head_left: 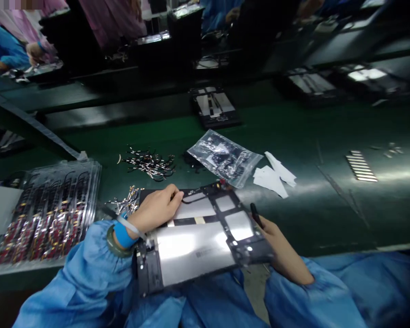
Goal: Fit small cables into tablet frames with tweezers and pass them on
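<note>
A tablet-like device (pixel 194 255) with silver panels and a black frame lies at the table's front edge, tilted in the view. My left hand (pixel 159 207) rests over its upper left part, fingers curled together near a thin black cable; what they pinch is too small to make out. A blue band and a pale strap circle that wrist. At the device's right side, my right hand (pixel 271 234) is closed around a black-handled tool (pixel 256 215), its fingers partly hidden behind the device.
A clear tray (pixel 48 218) of small parts is at left. Loose cables (pixel 150 164), a plastic bag (pixel 223 157) and white sheets (pixel 273 177) lie beyond the device. Another device (pixel 214 108) sits farther back. Metal strips (pixel 361 166) are at right. People in blue and pink work opposite.
</note>
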Motion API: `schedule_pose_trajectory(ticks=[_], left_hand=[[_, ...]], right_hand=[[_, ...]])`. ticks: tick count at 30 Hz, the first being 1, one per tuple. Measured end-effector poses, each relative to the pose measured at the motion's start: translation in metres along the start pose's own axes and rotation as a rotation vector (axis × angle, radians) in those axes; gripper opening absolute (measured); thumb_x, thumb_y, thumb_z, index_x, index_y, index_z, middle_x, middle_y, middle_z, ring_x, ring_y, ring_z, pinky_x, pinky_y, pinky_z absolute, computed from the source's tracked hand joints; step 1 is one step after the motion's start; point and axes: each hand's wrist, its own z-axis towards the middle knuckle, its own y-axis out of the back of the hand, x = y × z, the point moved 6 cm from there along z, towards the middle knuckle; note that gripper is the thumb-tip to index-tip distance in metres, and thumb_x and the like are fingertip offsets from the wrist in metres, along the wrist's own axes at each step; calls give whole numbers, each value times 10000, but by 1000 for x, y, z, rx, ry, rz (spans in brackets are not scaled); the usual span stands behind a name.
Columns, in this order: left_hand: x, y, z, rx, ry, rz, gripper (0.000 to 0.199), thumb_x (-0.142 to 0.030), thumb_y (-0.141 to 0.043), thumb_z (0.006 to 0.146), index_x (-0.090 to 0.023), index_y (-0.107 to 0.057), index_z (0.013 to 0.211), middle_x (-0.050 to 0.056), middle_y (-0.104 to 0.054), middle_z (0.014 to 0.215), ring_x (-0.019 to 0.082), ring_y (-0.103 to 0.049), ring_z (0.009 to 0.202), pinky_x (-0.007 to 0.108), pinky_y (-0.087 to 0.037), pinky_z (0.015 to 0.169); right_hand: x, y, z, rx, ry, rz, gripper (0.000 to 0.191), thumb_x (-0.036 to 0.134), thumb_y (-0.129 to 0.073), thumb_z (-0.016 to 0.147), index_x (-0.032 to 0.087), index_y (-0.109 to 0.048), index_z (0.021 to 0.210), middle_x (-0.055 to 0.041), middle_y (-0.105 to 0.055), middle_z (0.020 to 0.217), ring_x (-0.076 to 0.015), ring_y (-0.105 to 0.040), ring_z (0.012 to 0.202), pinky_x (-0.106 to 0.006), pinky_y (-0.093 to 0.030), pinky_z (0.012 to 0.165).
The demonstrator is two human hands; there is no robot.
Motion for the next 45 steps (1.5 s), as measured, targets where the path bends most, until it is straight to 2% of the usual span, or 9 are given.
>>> schedule_pose_trajectory(ticks=[2,5,10,14,19,25,29,38,45], left_hand=[[-5,-6,1,-4,-56,294,265,-370,-325,945,-211,-518,1031,30,-615,785,222,-580,709,311,-374,641],[-7,-17,5,-32,-180,444,328,-349,-294,969,-214,-526,1158,58,-632,920,223,-597,811,314,-398,674],[-10,-22,2,-257,-354,539,304,-312,-401,951,-229,-649,1107,83,-603,956,231,-531,903,358,-372,747],[-11,-22,-6,-409,-405,539,267,-292,-445,942,-226,-692,1017,82,-638,936,232,-519,895,380,-342,754],[-10,-22,-17,-498,-489,367,189,-264,-514,917,-208,-695,929,43,-641,853,182,-532,816,341,-351,718],[-4,-31,-28,-537,-456,240,134,-234,-568,883,-220,-700,896,76,-625,1128,225,-531,1002,380,-402,813],[-1,-35,-29,-509,-439,212,120,-216,-579,874,-223,-692,915,59,-642,1139,229,-532,1020,400,-404,851],[-1,-36,-29,-489,-457,192,120,-188,-583,870,-211,-681,934,64,-640,1133,225,-523,1035,394,-392,852],[1,-37,-28,-491,-469,199,119,-187,-598,861,-216,-678,945,62,-640,1144,224,-524,1037,392,-399,852]], right_hand=[[2,13,5,-129,46,179,462,643,-606,702,183,-641,719,23,-454,475,-122,-384,439,-262,-305,430],[8,39,12,-320,149,436,476,660,-643,653,185,-616,657,-44,-627,700,-129,-483,536,-270,-384,499],[13,67,29,-462,194,512,597,791,-562,644,195,-582,649,-40,-624,659,-123,-487,485,-278,-391,457],[14,72,36,-510,251,556,492,580,-813,519,204,-599,753,-4,-659,782,-141,-614,630,-301,-524,660],[34,44,27,-354,436,487,264,387,-772,696,212,-641,844,-21,-697,870,-173,-683,766,-341,-569,754],[77,-43,15,77,632,141,118,280,-659,825,226,-623,923,-29,-702,895,-174,-691,809,-291,-576,710],[86,-77,18,191,763,-59,94,251,-631,842,217,-615,928,-33,-700,884,-185,-680,832,-309,-565,738],[87,-80,19,195,782,-107,59,223,-617,858,200,-616,913,-19,-699,852,-154,-676,786,-249,-555,712],[83,-68,13,120,793,-119,50,256,-616,857,210,-624,874,-14,-699,830,-163,-673,774,-257,-544,684]])
